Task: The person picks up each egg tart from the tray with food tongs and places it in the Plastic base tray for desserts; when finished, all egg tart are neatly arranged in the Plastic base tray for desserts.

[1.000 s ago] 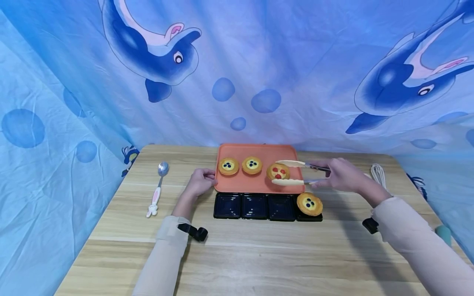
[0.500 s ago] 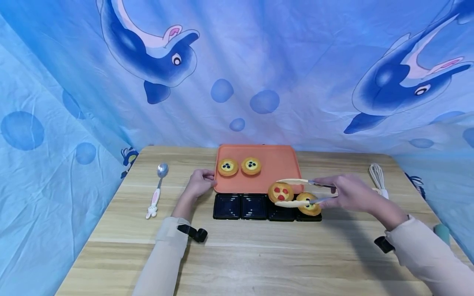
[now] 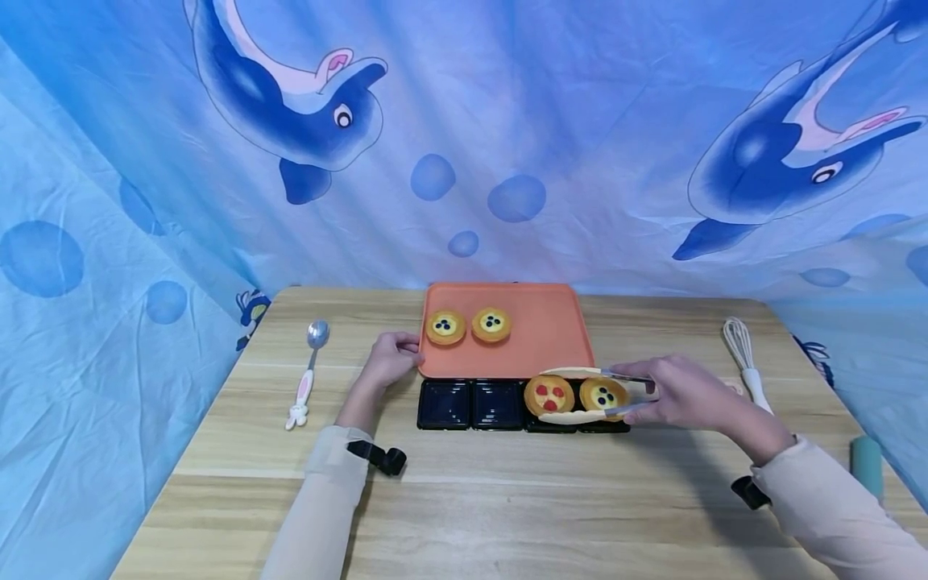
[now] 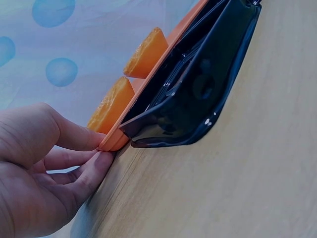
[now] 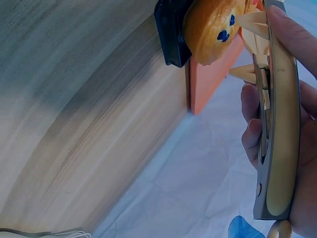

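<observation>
My left hand (image 3: 391, 358) pinches the left rim of the orange tray (image 3: 547, 326) between thumb and fingers, clearly so in the left wrist view. In my right hand (image 3: 681, 391) is a pair of tongs (image 5: 285, 129) with cream tips. Those tips lie on either side of a tart with red fruit pieces (image 3: 548, 397), in the third compartment from the left of the black tray (image 3: 445, 404); whether they still press on it I cannot tell. A blueberry-topped tart (image 3: 602, 395) sits in the rightmost compartment, partly under the tongs.
Two more blueberry-topped tarts (image 3: 491, 325) rest on the orange tray. A spoon with a rabbit handle (image 3: 306, 383) lies at the left, a white whisk (image 3: 743, 354) at the right. A teal cylindrical object (image 3: 866, 466) is near the right table edge.
The right hand has brought the red-topped tart in the tongs from the orange tray toward me and down into the black tray's third compartment. The left hand stays on the rim.
</observation>
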The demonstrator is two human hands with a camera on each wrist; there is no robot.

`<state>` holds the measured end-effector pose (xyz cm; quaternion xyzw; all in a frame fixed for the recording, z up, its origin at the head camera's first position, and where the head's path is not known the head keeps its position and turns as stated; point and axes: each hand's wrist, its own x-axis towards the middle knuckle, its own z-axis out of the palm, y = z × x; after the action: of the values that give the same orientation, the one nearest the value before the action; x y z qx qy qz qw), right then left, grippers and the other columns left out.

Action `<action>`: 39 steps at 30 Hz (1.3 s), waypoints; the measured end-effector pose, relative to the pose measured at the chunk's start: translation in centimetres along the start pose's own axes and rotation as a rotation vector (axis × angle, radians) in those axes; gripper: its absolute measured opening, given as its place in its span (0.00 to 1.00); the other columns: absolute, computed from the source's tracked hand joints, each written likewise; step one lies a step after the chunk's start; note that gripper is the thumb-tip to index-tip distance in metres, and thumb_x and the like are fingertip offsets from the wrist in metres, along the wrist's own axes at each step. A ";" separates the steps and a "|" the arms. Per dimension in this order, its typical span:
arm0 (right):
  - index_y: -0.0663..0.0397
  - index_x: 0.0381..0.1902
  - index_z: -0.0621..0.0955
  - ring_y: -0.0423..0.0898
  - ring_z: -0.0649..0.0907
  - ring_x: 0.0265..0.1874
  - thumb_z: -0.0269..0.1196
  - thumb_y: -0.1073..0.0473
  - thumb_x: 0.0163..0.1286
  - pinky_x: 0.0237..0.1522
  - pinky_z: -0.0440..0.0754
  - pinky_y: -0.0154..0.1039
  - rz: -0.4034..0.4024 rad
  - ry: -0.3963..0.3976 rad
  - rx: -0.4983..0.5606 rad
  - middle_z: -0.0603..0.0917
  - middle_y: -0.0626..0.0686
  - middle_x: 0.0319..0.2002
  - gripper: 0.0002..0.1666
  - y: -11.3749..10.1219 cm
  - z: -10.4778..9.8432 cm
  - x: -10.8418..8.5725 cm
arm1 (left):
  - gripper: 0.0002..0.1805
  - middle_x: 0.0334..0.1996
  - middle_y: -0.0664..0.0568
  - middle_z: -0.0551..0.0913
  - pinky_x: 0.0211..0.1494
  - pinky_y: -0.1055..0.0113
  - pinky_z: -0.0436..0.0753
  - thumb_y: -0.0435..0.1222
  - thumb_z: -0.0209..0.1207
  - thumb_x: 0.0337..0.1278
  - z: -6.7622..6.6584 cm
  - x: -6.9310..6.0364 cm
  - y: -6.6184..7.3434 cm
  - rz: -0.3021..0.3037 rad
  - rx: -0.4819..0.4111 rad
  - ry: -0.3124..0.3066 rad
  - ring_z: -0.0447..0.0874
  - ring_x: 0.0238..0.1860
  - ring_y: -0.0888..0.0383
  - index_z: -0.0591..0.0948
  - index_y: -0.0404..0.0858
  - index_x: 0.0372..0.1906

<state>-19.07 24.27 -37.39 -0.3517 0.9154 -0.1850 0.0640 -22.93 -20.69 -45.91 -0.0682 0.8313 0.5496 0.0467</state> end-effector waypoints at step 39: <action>0.63 0.70 0.70 0.43 0.75 0.28 0.77 0.36 0.49 0.28 0.73 0.40 0.026 0.132 -0.007 0.85 0.54 0.39 0.58 -0.7 -3.1 3.9 | 0.21 0.43 0.39 0.82 0.43 0.64 0.81 0.24 0.63 0.54 -0.1 0.1 -0.2 -0.005 -0.016 0.000 0.81 0.40 0.49 0.79 0.25 0.55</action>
<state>-22.38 22.11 -34.17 -0.3269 0.9228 -0.2038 0.0048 -23.02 -20.88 -46.11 -0.0709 0.8268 0.5559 0.0475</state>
